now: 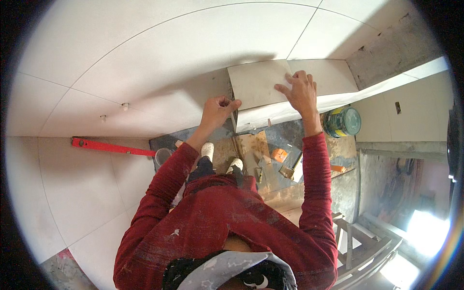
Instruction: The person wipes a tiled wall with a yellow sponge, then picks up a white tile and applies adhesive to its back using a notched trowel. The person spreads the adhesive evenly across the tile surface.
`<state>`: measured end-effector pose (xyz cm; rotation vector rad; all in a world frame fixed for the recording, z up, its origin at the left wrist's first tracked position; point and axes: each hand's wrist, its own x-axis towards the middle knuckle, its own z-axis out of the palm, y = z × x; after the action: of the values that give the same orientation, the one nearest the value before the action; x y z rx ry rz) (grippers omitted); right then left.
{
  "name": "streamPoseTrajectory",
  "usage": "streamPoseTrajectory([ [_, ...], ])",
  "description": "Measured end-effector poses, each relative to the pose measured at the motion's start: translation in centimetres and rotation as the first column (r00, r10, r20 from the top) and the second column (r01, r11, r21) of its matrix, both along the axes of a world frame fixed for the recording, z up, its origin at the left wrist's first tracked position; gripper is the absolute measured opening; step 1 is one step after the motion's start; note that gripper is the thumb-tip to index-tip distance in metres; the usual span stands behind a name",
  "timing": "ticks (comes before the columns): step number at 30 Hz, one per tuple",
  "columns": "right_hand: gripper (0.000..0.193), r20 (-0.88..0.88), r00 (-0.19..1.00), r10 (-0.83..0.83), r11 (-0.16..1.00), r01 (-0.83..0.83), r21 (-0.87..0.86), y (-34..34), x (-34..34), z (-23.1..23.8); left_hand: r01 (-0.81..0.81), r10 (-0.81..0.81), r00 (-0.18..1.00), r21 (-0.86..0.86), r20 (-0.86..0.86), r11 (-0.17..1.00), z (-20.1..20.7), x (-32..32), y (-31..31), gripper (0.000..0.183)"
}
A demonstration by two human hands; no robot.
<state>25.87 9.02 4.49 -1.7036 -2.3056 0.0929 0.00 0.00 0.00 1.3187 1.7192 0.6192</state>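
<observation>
A beige tile [258, 84] lies on top of a low tiled ledge against the wall. My left hand [216, 112] is at its left edge, with curled fingers and the thumb against the front corner. My right hand [302, 92] rests on the tile's right part, fingers spread and the tips touching its surface near the joint. To the right, another beige tile [328, 76] continues along the ledge top. Below my hands is the ledge's pale front face [261, 116].
A red spirit level [113, 146] lies against the left wall. A green-lidded bucket [343, 121] stands right of the ledge. On the floor are an orange block-like object [279, 154], several tools and cardboard [253, 145]. A wooden frame [362, 251] stands at lower right.
</observation>
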Motion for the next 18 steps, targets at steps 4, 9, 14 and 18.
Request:
streamPoseTrajectory([
  [4,0.030,-0.176,0.984,-0.001,0.954,0.054,0.293,0.3,0.9,0.2,-0.209,0.135,0.952,0.260,0.274,0.943,-4.1,-1.3,-0.5,0.037],
  [9,0.017,-0.686,0.708,-0.167,0.802,0.503,0.324,-6.8,3.5,-3.0,0.116,0.080,0.817,0.298,-0.572,0.947,-19.3,-12.0,-10.9,0.022],
  [14,0.014,-0.557,0.694,-0.456,0.825,0.565,0.028,-17.1,5.1,-16.7,0.103,-0.037,0.955,0.211,-0.295,0.972,-26.3,-17.0,-22.2,0.059],
  [18,0.030,-0.348,0.760,-0.549,0.826,0.432,-0.362,-27.7,2.8,-25.3,0.580,-0.760,0.501,-0.490,-0.415,0.650,-26.5,-21.0,-24.1,0.049],
])
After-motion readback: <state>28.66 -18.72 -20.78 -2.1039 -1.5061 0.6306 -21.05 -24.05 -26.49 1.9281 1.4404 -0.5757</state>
